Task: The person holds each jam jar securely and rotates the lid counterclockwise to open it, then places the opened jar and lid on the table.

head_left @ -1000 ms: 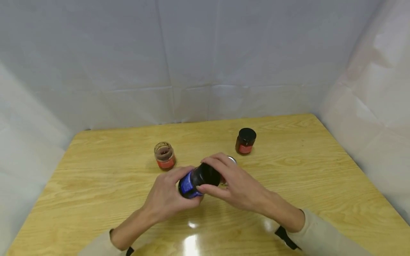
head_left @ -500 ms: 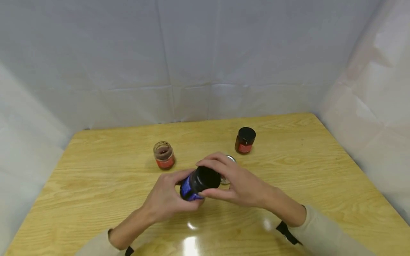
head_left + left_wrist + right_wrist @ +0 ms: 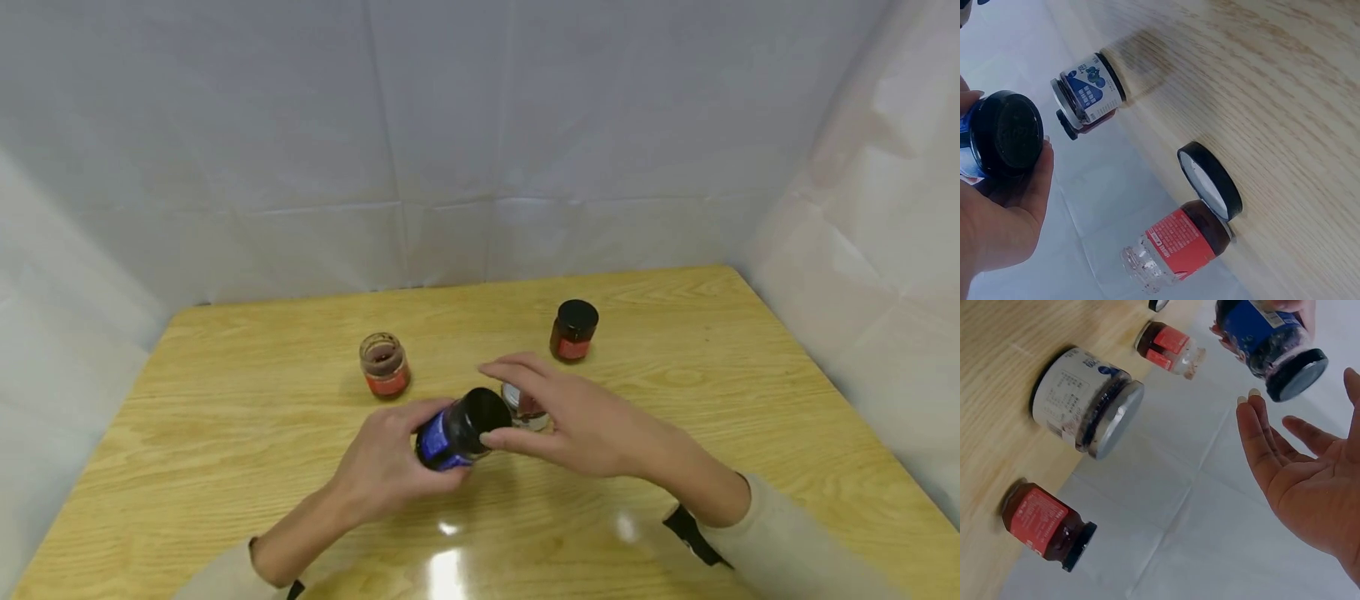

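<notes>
My left hand [image 3: 393, 450] grips a dark jar with a blue label [image 3: 435, 442], raised and tilted so that its black lid [image 3: 1297, 378] points to the right. Beside that lid, my right hand [image 3: 581, 412] spreads its thumb and fingers around the lid's side without gripping it. In the right wrist view, its fingertips [image 3: 1247, 403] stand a little apart from the lid. Just behind the right hand and partly covered by it is a white-labelled jar [image 3: 1063, 394] with a silver lid.
An uncapped red-labelled jar [image 3: 386, 367] stands at the left, with a loose black lid [image 3: 1210, 180] next to it. Farther right is another red-labelled jar [image 3: 575, 332] with its black lid on. A pale sheet [image 3: 450, 142] hangs behind the wooden table [image 3: 225, 433].
My right hand has come away from the black lid and shifted right, its fingers wider apart. More of the silver-lidded jar shows. The left hand keeps its hold on the blue-labelled jar.
</notes>
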The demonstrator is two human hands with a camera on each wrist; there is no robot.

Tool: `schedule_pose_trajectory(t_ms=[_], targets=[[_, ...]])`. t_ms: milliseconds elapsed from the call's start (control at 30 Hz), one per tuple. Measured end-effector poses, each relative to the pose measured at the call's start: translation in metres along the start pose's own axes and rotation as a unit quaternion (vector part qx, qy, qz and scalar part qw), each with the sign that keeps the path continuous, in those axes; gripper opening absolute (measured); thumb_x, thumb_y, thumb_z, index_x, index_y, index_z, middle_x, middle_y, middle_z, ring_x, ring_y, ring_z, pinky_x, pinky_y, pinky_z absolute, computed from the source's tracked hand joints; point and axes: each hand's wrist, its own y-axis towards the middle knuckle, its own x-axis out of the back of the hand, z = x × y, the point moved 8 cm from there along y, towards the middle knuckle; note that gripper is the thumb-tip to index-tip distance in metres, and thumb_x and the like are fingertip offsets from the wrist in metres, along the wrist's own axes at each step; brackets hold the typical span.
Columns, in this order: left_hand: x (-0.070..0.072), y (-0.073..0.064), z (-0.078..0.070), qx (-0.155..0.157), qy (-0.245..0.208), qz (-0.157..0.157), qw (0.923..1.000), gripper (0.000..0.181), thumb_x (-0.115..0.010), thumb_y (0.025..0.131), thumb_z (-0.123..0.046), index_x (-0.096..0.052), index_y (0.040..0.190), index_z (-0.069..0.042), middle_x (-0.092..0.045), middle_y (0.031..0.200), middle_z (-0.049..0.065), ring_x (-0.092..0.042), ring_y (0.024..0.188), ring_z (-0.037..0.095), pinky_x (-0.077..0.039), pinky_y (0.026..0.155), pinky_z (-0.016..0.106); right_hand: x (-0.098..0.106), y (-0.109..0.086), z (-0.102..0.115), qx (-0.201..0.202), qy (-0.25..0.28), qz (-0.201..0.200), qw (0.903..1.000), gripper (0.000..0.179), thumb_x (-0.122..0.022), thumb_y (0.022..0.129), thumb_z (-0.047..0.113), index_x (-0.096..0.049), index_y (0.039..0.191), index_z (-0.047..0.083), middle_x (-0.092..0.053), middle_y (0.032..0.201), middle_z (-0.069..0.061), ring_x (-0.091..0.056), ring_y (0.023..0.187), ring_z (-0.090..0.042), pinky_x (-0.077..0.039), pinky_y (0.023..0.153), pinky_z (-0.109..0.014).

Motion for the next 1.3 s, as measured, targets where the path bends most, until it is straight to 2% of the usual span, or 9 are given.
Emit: schedule_pose_trajectory(t_ms=[200, 400, 567, 667, 767, 967, 1133, 1200, 1300], targets=[[-0.001, 0.000, 0.003, 0.003, 0.011, 0.004, 0.9999, 0.056, -0.084, 0.065, -0.027, -0.066, 0.116, -0.014, -0.069, 0.101, -0.001, -0.062, 0.080, 0.007, -0.052, 0.065, 0.026, 0.002, 0.002, 0.004, -0.004, -0.015, -0.006, 0.9999, 0.066, -0.049, 0.090, 0.062, -0.043, 0.142, 0.021, -0.048, 0.128, 0.007, -0.054, 0.089, -0.003, -0.049, 0.074, -0.026], [-0.001, 0.002, 0.003, 0.004, 0.031, 0.000, 0.9995, 0.057, -0.084, 0.064, -0.026, -0.066, 0.115, -0.012, -0.067, 0.103, 0.001, -0.061, 0.081, 0.010, -0.051, 0.067, 0.026, -0.003, 0.003, 0.004, -0.030, -0.034, -0.025, 0.9987, 0.067, -0.048, 0.088, 0.065, -0.047, 0.140, 0.022, -0.051, 0.115, 0.010, -0.052, 0.082, -0.002, -0.047, 0.068, -0.024], [-0.003, 0.002, 0.003, 0.002, 0.048, 0.002, 0.9988, 0.058, -0.085, 0.063, -0.027, -0.065, 0.116, -0.010, -0.067, 0.103, 0.001, -0.061, 0.083, 0.010, -0.051, 0.068, 0.026, -0.008, 0.005, 0.003, -0.038, -0.032, -0.044, 0.9978, 0.065, -0.053, 0.088, 0.063, -0.051, 0.137, 0.020, -0.052, 0.113, 0.009, -0.053, 0.076, -0.004, -0.047, 0.064, -0.022], [-0.004, 0.003, 0.002, -0.002, 0.055, 0.007, 0.9984, 0.057, -0.084, 0.064, -0.027, -0.065, 0.115, -0.010, -0.067, 0.102, 0.001, -0.061, 0.082, 0.009, -0.051, 0.067, 0.025, -0.009, 0.006, 0.004, -0.027, -0.030, -0.054, 0.9977, 0.061, -0.058, 0.088, 0.057, -0.054, 0.134, 0.017, -0.054, 0.114, 0.006, -0.052, 0.076, -0.003, -0.047, 0.064, -0.021], [-0.004, 0.002, 0.002, -0.004, 0.059, 0.012, 0.9982, 0.056, -0.083, 0.064, -0.028, -0.066, 0.114, -0.010, -0.067, 0.100, 0.001, -0.061, 0.080, 0.008, -0.050, 0.065, 0.024, -0.011, 0.006, 0.006, -0.003, -0.025, -0.053, 0.9983, 0.056, -0.061, 0.089, 0.050, -0.056, 0.132, 0.015, -0.055, 0.117, 0.003, -0.053, 0.083, -0.004, -0.049, 0.068, -0.021], [-0.008, 0.000, 0.003, -0.007, 0.044, 0.029, 0.9986, 0.053, -0.082, 0.064, -0.028, -0.067, 0.112, -0.010, -0.069, 0.101, 0.001, -0.061, 0.079, 0.007, -0.051, 0.064, 0.023, -0.012, 0.006, 0.008, 0.066, -0.026, -0.022, 0.9972, 0.052, -0.065, 0.089, 0.039, -0.055, 0.134, 0.014, -0.051, 0.126, 0.000, -0.051, 0.102, -0.009, -0.050, 0.079, -0.024], [-0.011, 0.001, 0.003, -0.007, 0.036, 0.040, 0.9985, 0.049, -0.081, 0.065, -0.031, -0.067, 0.109, -0.014, -0.068, 0.098, -0.002, -0.060, 0.077, 0.006, -0.050, 0.063, 0.022, -0.011, 0.005, 0.005, 0.118, -0.023, -0.001, 0.9928, 0.052, -0.065, 0.090, 0.037, -0.053, 0.136, 0.014, -0.049, 0.130, 0.002, -0.047, 0.112, -0.010, -0.048, 0.085, -0.024], [-0.011, 0.001, 0.003, -0.008, 0.037, 0.044, 0.9983, 0.047, -0.080, 0.065, -0.032, -0.067, 0.107, -0.015, -0.067, 0.095, -0.004, -0.058, 0.074, 0.005, -0.048, 0.061, 0.021, -0.011, 0.005, 0.004, 0.118, -0.021, 0.005, 0.9927, 0.055, -0.064, 0.091, 0.041, -0.051, 0.138, 0.016, -0.047, 0.132, 0.002, -0.047, 0.113, -0.011, -0.048, 0.085, -0.025], [-0.012, 0.001, 0.004, -0.002, 0.038, 0.045, 0.9983, 0.047, -0.080, 0.065, -0.031, -0.067, 0.107, -0.015, -0.067, 0.092, -0.005, -0.057, 0.072, 0.004, -0.048, 0.059, 0.021, -0.011, 0.005, 0.000, 0.095, -0.022, 0.011, 0.9952, 0.060, -0.059, 0.091, 0.049, -0.045, 0.143, 0.021, -0.045, 0.134, 0.002, -0.050, 0.111, -0.009, -0.049, 0.085, -0.027]])
